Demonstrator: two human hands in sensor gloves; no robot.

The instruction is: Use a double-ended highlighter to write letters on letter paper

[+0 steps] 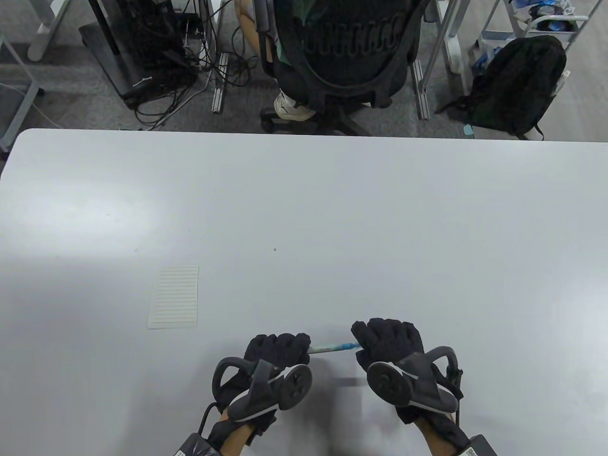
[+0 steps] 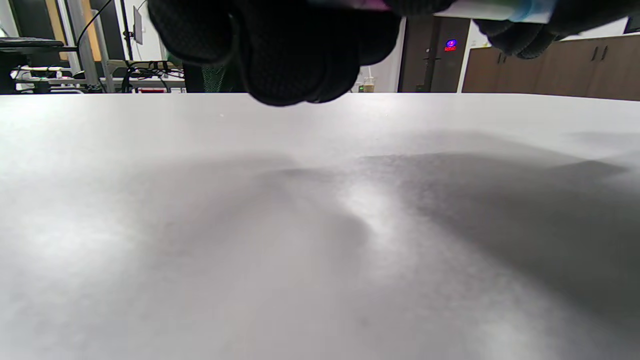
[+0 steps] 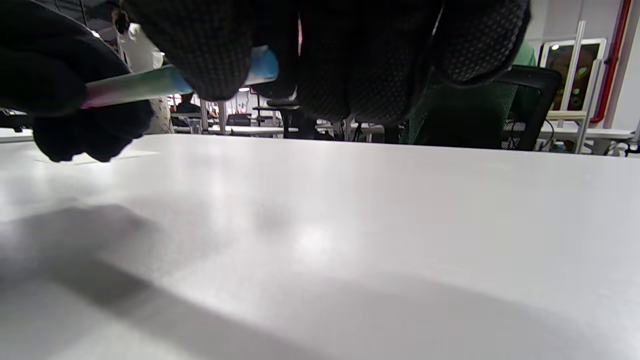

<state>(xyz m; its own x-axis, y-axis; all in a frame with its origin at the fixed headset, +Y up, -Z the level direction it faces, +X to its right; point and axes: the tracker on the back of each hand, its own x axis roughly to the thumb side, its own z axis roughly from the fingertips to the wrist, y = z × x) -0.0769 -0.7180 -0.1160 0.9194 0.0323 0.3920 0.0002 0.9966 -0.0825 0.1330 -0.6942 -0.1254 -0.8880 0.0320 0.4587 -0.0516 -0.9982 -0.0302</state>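
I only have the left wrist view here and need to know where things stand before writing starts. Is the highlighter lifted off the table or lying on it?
Observer: Lifted. In the table view the highlighter spans between the left hand and the right hand, its shadow on the table beneath.
Operator: Is the right hand really gripping it?
Observer: Yes. The right wrist view shows its fingers curled round the blue end.
Operator: Where is the letter paper?
Observer: The lined letter paper lies flat, left of and beyond the left hand, untouched by either hand.
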